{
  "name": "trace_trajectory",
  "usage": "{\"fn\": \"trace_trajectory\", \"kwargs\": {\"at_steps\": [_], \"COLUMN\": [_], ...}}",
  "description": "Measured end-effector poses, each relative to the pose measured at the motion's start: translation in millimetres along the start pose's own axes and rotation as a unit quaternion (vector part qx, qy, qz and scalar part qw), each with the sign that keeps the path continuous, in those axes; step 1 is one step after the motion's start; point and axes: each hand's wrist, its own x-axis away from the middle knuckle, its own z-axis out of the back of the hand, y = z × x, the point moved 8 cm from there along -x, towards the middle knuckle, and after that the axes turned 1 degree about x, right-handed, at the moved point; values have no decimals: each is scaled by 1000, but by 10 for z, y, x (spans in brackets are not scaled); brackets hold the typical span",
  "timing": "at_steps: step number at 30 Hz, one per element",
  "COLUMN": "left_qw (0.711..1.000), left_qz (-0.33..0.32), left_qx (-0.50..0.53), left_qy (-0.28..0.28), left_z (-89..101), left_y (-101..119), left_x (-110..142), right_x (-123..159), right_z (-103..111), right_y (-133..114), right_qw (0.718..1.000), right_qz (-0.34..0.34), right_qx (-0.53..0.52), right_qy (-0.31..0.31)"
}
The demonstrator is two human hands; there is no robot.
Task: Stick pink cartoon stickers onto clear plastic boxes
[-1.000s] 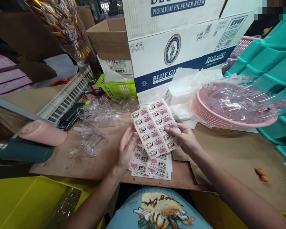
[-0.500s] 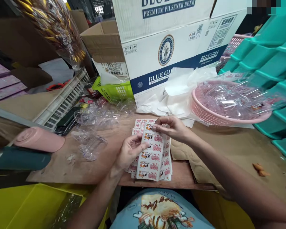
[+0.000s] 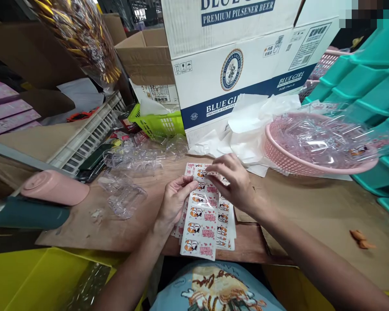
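Observation:
A white sticker sheet [image 3: 199, 216] printed with orange-and-white cartoon animals and pink lettering is held tilted above a stack of similar sheets [image 3: 226, 229] on the wooden table. My left hand [image 3: 172, 199] pinches its upper left edge, thumb on top. At the upper end of the sheet, my right hand [image 3: 231, 180] has its fingers bent and closed at the top row of stickers. Its fingertips touch the sheet there; whether a sticker edge is lifted between them is hard to see.
Clear plastic cases [image 3: 126, 201] lie on the left, near a pink cup [image 3: 54, 187] and a dark green bottle [image 3: 27, 214]. A pink basket [image 3: 290, 157] of clear plastic pieces stands right, before teal bins [image 3: 359, 93]. A beer carton [image 3: 207, 71] stands behind.
The held sheet has shifted down and slightly left, towards my body. My left hand grips it nearer its top, and my right hand's fingers have curled more over the upper row.

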Motion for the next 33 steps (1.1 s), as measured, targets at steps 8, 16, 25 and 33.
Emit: {"fn": "trace_trajectory", "kwargs": {"at_steps": [8,16,25,33], "left_qw": [992,995,956,991], "left_qz": [-87,-61,-137,23], "left_qx": [-86,-76,-257,120], "left_qy": [-13,21,18,-53], "left_z": [18,82,3,-400], "left_y": [-9,-154,12,-102], "left_x": [-4,-54,-191,-290], "right_x": [96,138,120,233], "right_z": [-220,-228,336,139], "right_y": [-87,447,758,360], "right_qw": [997,958,933,971], "right_qz": [59,-176,-184,-102], "right_qx": [20,-223,-196,-210], "right_qy": [-39,45,238,50]}}
